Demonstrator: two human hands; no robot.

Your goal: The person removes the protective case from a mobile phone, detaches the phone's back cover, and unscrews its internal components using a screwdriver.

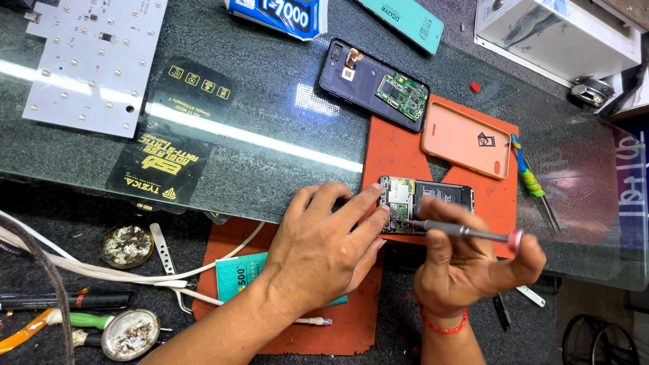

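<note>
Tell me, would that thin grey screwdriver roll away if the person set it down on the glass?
Probably. The screwdriver has a slim round shaft and a round pink end cap, so it looks apt to roll on the smooth glass top. It seems stiff and light, since the right hand steers it with fingertips. On the orange mat it would likely stay put better.

My left hand (324,247) on opened phone (424,205) atop mat (392,149), right hand (473,260) just right holding screwdriver (460,231), second phone (374,84) behind.
</note>
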